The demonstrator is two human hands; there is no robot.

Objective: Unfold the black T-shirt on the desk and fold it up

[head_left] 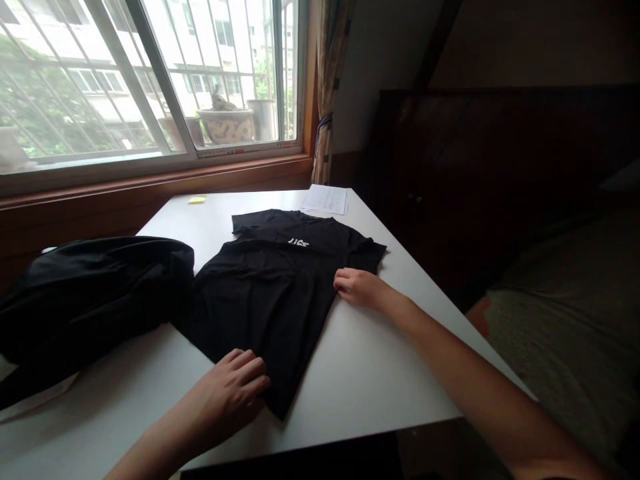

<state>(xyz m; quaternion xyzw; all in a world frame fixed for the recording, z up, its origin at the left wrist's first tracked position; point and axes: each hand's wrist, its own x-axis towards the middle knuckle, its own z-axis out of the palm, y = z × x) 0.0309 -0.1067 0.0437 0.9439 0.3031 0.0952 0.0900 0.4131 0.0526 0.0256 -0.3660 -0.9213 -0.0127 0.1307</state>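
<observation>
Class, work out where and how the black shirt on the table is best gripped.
Probably by its right side edge, near the right hand, coming from the right: the shirt lies spread nearly flat, so that long edge can be pinched, with table showing alongside.

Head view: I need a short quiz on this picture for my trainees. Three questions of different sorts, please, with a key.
1. True or false: white lettering shows on the upper part of the black T-shirt.
2. Choose one. What lies at the far end of the white table? A) a mug; B) printed papers; C) scissors.
3. Which is closer to a sleeve of the black T-shirt, the left hand or the right hand?

Key:
1. True.
2. B.
3. The right hand; the left hand is down by the hem.
</observation>
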